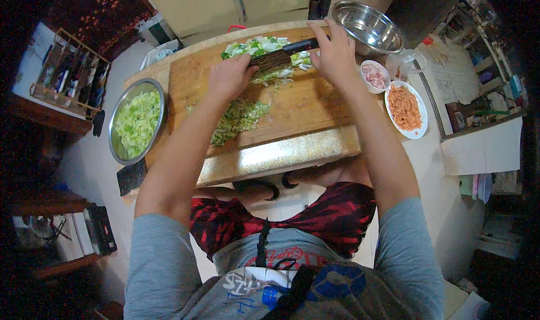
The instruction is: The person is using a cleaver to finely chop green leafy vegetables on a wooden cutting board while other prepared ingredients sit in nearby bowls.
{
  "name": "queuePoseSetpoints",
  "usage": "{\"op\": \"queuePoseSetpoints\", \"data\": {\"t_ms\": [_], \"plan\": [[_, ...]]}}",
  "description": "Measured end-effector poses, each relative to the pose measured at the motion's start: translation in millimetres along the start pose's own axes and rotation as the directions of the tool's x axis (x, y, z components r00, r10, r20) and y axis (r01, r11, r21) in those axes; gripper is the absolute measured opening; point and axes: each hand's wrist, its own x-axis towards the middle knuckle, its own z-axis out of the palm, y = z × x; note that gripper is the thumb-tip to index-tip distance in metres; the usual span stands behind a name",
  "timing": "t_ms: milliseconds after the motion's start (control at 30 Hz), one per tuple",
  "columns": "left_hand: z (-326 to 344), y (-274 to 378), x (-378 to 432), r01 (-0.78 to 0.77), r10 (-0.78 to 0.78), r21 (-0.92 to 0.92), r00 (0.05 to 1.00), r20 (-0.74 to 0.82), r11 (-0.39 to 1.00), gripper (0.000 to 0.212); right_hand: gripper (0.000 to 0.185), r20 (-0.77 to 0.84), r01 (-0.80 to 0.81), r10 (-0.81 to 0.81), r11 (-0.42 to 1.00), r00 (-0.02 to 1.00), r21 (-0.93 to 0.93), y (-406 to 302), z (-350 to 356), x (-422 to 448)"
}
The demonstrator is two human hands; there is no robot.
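Note:
A broad-bladed kitchen knife with a black handle lies across the far part of the wooden cutting board. My left hand has its fingers at the blade's left end. At the handle's right end is my right hand, thumb and fingers spread around it. Cut green and white vegetable pieces are heaped behind the blade, with more near my right thumb. Finer bits lie under and before the blade. A pile of finely chopped vegetable sits nearer me, partly behind my left forearm.
Left of the board stands a metal bowl of chopped pale-green vegetable. At the right are an empty steel basin, a small white bowl of pinkish chopped food and a white plate of orange-brown shreds. The table edge faces me.

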Motion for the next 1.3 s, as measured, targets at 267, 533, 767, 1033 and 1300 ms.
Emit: {"op": "queuePoseSetpoints", "data": {"t_ms": [267, 533, 767, 1033, 1300], "plan": [[-14.4, 24.7, -6.8, -0.018, 0.020, -0.061, 0.999, 0.032, 0.998, 0.035, 0.039, 0.135, 0.143, -0.121, 0.975, 0.983, -0.168, 10.2, -16.0, 20.5], [21.3, 24.3, -21.2, -0.178, 0.165, -0.099, 0.978, -0.126, 0.979, 0.029, 0.036, 0.294, 0.038, 0.011, 0.986, 0.956, -0.160, 9.4, 0.5, -15.2], [19.4, 16.7, -24.8, -0.171, 0.161, -0.060, 0.976, -0.147, 0.983, 0.028, 0.034, 0.238, -0.039, 0.071, 0.990, 0.969, -0.136, -2.3, 14.4, -7.6], [14.4, 24.8, -22.6, -0.083, 0.076, -0.042, 0.988, -0.134, 0.996, 0.027, 0.035, 0.184, -0.050, 0.077, 0.988, 0.980, -0.148, -3.8, 35.3, -7.7], [8.2, 28.4, -28.0, -0.042, 0.039, -0.027, 0.996, -0.085, 0.999, 0.027, 0.027, 0.144, -0.062, 0.087, 0.984, 0.986, -0.170, -12.1, 43.0, -13.6]]}}
